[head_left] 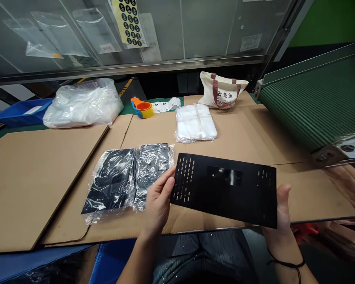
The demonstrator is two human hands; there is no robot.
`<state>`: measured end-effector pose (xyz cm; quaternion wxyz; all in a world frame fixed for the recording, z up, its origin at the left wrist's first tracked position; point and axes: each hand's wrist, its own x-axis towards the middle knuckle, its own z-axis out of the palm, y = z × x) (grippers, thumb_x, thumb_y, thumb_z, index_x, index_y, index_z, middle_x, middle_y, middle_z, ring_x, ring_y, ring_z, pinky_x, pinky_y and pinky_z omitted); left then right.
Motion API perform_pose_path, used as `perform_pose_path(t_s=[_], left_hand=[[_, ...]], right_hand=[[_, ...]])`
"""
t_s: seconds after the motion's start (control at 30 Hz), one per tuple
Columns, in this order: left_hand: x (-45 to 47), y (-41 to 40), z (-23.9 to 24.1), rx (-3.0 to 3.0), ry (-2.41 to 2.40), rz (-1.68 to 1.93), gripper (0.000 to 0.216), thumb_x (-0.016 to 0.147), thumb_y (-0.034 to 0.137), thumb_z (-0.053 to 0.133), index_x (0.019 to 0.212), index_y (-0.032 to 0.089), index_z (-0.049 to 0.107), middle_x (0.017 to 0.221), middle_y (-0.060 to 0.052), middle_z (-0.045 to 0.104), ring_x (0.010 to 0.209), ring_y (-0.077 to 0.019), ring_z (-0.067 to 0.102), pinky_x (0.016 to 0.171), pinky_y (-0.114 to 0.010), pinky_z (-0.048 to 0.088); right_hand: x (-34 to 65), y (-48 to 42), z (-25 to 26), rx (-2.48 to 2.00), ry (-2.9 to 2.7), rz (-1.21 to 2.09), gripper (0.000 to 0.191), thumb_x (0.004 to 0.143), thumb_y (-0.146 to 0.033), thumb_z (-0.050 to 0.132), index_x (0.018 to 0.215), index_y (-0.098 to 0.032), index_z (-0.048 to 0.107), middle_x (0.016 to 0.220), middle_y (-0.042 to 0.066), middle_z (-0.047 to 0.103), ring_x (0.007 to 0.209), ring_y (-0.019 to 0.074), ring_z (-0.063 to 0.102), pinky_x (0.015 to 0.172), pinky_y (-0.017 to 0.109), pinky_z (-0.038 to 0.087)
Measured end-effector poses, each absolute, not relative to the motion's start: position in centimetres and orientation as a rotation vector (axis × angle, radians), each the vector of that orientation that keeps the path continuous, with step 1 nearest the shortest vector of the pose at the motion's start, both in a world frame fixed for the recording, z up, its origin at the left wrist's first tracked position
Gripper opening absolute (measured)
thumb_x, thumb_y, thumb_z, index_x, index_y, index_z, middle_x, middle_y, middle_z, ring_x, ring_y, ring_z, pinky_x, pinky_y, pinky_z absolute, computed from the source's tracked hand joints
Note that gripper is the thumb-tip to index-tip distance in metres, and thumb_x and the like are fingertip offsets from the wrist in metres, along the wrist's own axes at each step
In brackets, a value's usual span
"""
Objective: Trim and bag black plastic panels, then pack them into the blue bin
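My left hand (158, 201) and my right hand (281, 209) hold a flat black perforated plate (225, 189) by its two short edges, tilted above the cardboard. The plate has rows of slots at both ends and a shiny rectangular recess near its middle. Just left of my left hand, a clear plastic bag (127, 177) wraps black plates and lies on the cardboard sheet (154, 134). Beyond the held plate lies a bundle of white plastic bags (197, 123), strapped with tape.
A green belt conveyor (310, 94) with a metal frame runs along the right. Further back are a canvas tote bag (221, 90), an orange-and-yellow tape roll (142, 109), a large white plastic sack (84, 104) and a blue bin (23, 113). A glass panel stands behind them.
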<state>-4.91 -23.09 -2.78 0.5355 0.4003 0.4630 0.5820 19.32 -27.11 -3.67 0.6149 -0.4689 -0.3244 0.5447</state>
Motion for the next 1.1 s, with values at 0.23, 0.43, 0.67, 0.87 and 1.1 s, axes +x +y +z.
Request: perform_pose_path(t_s=[0.23,0.43,0.67,0.87,1.1], left_hand=[[-5.2,-23.3,-2.8,1.024,1.177,1.410,0.043,0.079,0.034,0.073,0.121,0.025,0.067,0.128,-0.005,0.065,0.123,-0.0246,0.057,0.108,-0.035,0.042],[-5.4,-23.2,-2.8,1.197,1.325,1.381,0.053,0.079,0.043,0.071,0.128,0.028,0.061,0.137,-0.004,0.059,0.134,-0.0278,0.046,0.115,-0.044,0.034],[-5.5,-23.7,-2.4,1.261,1.227,1.530,0.061,0.083,0.063,0.053,0.130,0.024,0.057,0.143,-0.008,0.049,0.135,-0.0315,0.041,0.116,-0.049,0.028],[-4.0,-24.5,-1.8,1.212,1.097,1.636,0.055,0.080,0.034,0.069,0.132,0.027,0.054,0.141,-0.005,0.051,0.131,-0.0249,0.046,0.112,-0.036,0.036],[-2.7,-25.5,-2.0,1.146,1.126,1.719,0.059,0.079,0.024,0.070,0.134,0.032,0.052,0.149,-0.002,0.045,0.138,-0.0267,0.039,0.117,-0.041,0.029]], right_hand=[[18.5,-27.2,-2.6,-1.134,-0.913,1.333,0.081,0.072,-0.089,0.031,0.095,-0.025,0.075,0.086,0.010,0.076,0.107,0.0315,0.067,0.093,0.046,0.053],[17.6,-26.9,-2.1,-1.007,-0.858,1.385,0.056,0.074,-0.074,0.059,0.087,-0.021,0.075,0.074,0.007,0.075,0.081,0.0279,0.073,0.074,0.041,0.060],[17.6,-27.6,-2.1,-0.982,-1.674,0.559,0.029,0.091,-0.020,0.056,0.117,-0.030,0.066,0.102,0.002,0.075,0.098,0.0197,0.069,0.086,0.037,0.056],[17.3,-27.7,-3.9,-1.153,-1.573,-0.194,0.059,0.092,-0.011,0.046,0.146,-0.033,0.036,0.139,0.003,0.054,0.129,0.0233,0.046,0.105,0.049,0.040],[16.3,-27.0,-5.3,-1.234,-1.321,0.022,0.077,0.087,-0.022,0.055,0.151,-0.037,0.015,0.154,0.006,0.027,0.138,0.0327,0.032,0.108,0.064,0.028]])
